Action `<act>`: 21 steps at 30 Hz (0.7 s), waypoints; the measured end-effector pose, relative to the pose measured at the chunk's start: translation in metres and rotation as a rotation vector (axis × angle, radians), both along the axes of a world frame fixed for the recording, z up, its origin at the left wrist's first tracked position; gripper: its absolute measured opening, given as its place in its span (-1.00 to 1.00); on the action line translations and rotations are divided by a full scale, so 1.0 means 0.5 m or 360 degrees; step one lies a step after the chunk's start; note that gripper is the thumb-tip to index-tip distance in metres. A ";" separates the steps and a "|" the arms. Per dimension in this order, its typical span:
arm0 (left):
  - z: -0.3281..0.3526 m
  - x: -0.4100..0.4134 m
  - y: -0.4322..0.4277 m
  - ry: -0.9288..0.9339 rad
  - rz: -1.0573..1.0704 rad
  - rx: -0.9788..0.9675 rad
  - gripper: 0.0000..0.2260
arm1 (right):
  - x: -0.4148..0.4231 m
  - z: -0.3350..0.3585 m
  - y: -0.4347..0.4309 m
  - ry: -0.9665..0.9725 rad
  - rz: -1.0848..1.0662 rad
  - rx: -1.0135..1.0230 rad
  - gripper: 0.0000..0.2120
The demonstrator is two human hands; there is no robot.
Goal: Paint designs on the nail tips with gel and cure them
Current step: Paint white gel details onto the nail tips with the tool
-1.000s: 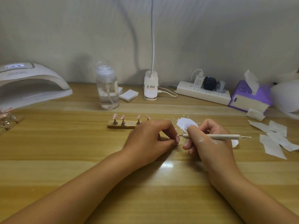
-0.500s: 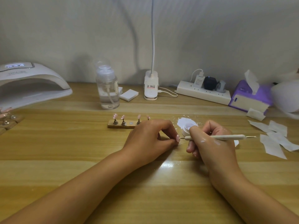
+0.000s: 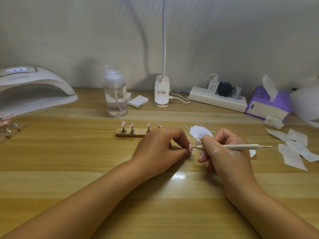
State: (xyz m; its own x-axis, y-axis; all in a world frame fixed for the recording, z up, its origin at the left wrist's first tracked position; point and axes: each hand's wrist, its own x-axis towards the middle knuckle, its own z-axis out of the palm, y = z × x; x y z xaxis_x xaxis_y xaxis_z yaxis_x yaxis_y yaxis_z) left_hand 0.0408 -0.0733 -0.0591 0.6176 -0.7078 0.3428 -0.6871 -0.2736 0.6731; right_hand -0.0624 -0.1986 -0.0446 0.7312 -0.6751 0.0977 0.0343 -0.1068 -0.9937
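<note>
Our left hand [image 3: 160, 147] lay knuckles up near the middle of the tabletop [image 3: 69, 152], fingers curled in, with thumb and forefinger pinching a pink nail tip [image 3: 190, 147]. The tip stuck out of the pinch on the right side, its glossy face turned up and towards us; whatever held it underneath was hidden by the fingers. Our right hand [image 3: 224, 152] faced it from just beside. Its fingers were closed round a slim white dotting tool [image 3: 241, 147] held almost level, and white smears showed on the back of the hand. The tool's fine metal point reached left to the edge of the nail tip; we could not tell whether it touched. The rear end of the tool ran out to the right past the knuckles.

Just behind the right forefinger stood a small white gel pot [image 3: 201, 135] amid white splashes. Behind the left hand lay a wooden holder strip [image 3: 127, 132] carrying more pink nail tips [image 3: 132, 125] upright on little stands, its right end hidden by the hand.

Farther out, cut white wipes [image 3: 293, 149] were scattered near the right edge. Along the far edge stood a clear pump bottle [image 3: 115, 97], a white pad block [image 3: 138, 101], a desk lamp base [image 3: 161, 91], a power strip [image 3: 217, 99] and a purple tissue box [image 3: 269, 104]. The white curing lamp [image 3: 34, 90] sat at the far left corner, a blue display lit on top, and another holder [image 3: 8, 126] was cut off at the left edge.
</note>
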 end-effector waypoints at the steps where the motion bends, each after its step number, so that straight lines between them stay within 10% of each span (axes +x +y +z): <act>1: 0.000 0.000 0.000 -0.0003 0.0003 0.0004 -0.82 | 0.000 0.000 0.000 0.0000 0.0002 -0.0002 -0.69; 21: -0.004 0.002 0.000 0.0018 -0.0014 -0.0005 -0.93 | 0.000 -0.001 -0.001 -0.0015 0.0000 -0.0003 -0.70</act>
State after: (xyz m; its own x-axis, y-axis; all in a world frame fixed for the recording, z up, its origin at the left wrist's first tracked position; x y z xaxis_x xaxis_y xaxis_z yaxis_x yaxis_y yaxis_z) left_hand 0.0418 -0.0732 -0.0610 0.6153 -0.7123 0.3377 -0.6817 -0.2656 0.6817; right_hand -0.0623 -0.1991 -0.0451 0.7303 -0.6749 0.1062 0.0438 -0.1088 -0.9931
